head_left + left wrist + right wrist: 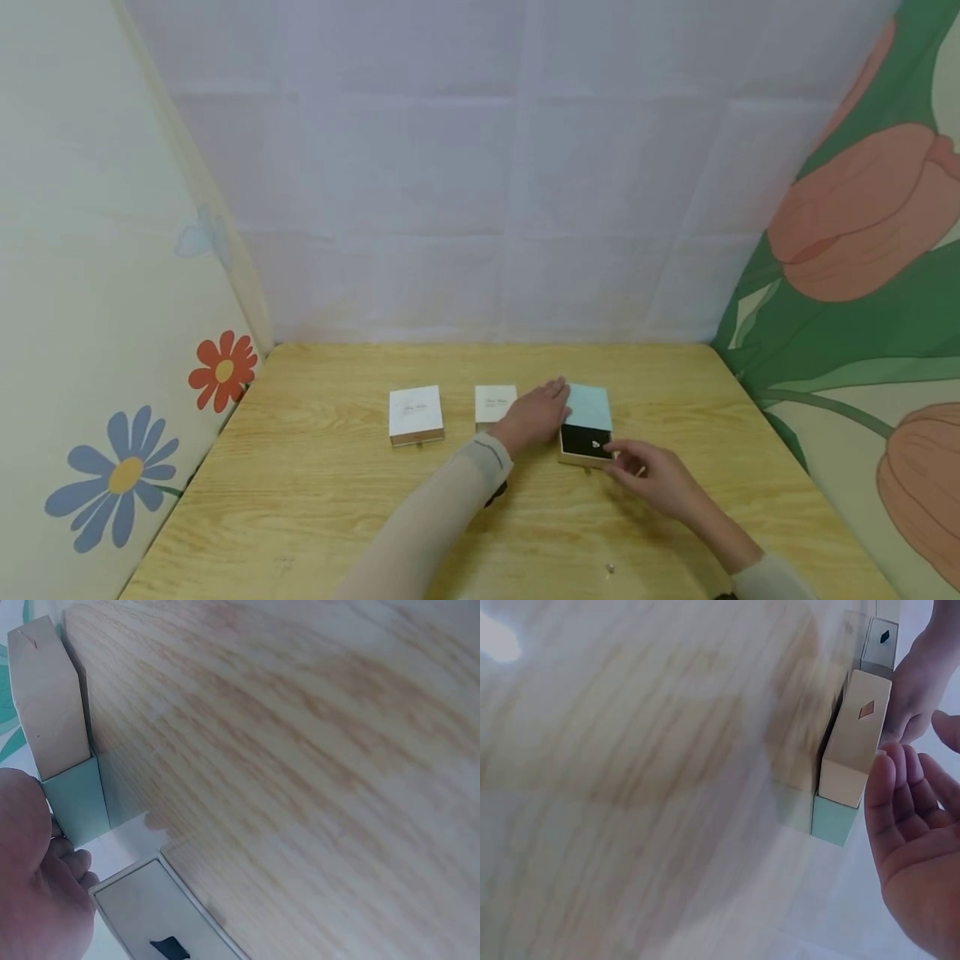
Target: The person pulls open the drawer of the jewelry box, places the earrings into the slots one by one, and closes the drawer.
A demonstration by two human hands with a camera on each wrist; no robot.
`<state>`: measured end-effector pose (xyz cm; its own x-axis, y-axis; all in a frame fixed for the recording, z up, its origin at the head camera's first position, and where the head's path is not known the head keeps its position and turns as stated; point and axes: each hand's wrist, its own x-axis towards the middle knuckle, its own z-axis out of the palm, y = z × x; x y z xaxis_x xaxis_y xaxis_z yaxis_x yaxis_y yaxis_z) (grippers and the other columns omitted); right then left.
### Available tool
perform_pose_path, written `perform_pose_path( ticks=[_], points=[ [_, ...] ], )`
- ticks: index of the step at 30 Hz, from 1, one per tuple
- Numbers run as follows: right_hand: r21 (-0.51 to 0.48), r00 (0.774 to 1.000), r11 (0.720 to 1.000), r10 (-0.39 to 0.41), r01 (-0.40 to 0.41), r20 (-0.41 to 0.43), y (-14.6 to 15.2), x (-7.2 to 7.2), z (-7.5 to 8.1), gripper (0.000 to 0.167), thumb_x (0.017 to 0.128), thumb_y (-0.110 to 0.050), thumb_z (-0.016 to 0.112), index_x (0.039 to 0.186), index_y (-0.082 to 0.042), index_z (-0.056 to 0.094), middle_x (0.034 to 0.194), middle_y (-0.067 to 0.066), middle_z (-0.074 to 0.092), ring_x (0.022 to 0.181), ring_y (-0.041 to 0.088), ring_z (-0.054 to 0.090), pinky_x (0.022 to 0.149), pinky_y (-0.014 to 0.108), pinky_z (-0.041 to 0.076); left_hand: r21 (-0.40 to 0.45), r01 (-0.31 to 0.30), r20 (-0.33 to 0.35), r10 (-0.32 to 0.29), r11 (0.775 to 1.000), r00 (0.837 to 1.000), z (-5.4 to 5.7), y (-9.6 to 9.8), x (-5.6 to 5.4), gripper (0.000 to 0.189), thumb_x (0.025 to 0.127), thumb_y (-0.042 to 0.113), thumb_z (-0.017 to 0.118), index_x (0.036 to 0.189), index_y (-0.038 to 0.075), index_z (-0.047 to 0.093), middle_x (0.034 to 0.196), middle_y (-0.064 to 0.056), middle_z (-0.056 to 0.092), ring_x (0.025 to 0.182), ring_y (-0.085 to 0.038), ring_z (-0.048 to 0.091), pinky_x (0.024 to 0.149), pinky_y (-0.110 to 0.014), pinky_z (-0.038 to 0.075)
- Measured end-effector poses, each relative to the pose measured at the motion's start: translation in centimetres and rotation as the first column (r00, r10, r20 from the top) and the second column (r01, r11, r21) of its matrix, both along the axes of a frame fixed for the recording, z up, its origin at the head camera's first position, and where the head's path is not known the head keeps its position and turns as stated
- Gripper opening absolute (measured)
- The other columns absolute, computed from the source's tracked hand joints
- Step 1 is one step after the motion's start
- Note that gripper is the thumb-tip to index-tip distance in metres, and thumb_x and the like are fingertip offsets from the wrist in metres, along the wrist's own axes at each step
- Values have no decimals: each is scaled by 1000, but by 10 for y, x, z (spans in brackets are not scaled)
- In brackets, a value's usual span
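Note:
A pale blue drawer-style jewelry box [589, 407] lies on the wooden table with its drawer [585, 459] slid out toward me. Inside the drawer, a small silvery jewelry piece [596, 444] sits on black padding. My left hand [534, 413] rests against the left side of the box sleeve, fingers stretched out. At the drawer's right front corner is my right hand [654, 478], its index fingertip beside the jewelry piece. The right wrist view shows this hand's fingers loosely bent, with the thumb apart from them. Whether the fingertip touches the jewelry is hidden.
Left of the left hand stands a white box [495, 403], partly covered by that hand. Another white box [416, 414] with printed lettering sits farther left. A tiny shiny item [610, 568] lies on the table [300, 500] near its front.

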<state>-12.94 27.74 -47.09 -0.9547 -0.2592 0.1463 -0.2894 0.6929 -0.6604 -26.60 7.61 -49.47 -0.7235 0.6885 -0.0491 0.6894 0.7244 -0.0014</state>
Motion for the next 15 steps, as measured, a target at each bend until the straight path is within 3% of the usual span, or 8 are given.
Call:
perform_pose_path(
  ticks=[7,15],
  points=[
    [14,994,999,51,-52,92,1,10,0,36,91,-17,75,122,0,67,86,-6,66,76,2,61,67,21,57,-72,26,-89,-32,997,996,0,1,2,55,113,35,26,159,6,29,167,-8,25,153,-19,27,124,-30,26],
    [-19,983,988,155,-154,101,0,18,-3,40,92,-20,75,123,5,66,89,-7,66,79,1,61,66,22,57,-60,22,-81,-27,998,996,-3,-1,-1,56,113,37,26,160,7,29,167,-8,25,153,-19,25,124,-31,25]
  ],
)
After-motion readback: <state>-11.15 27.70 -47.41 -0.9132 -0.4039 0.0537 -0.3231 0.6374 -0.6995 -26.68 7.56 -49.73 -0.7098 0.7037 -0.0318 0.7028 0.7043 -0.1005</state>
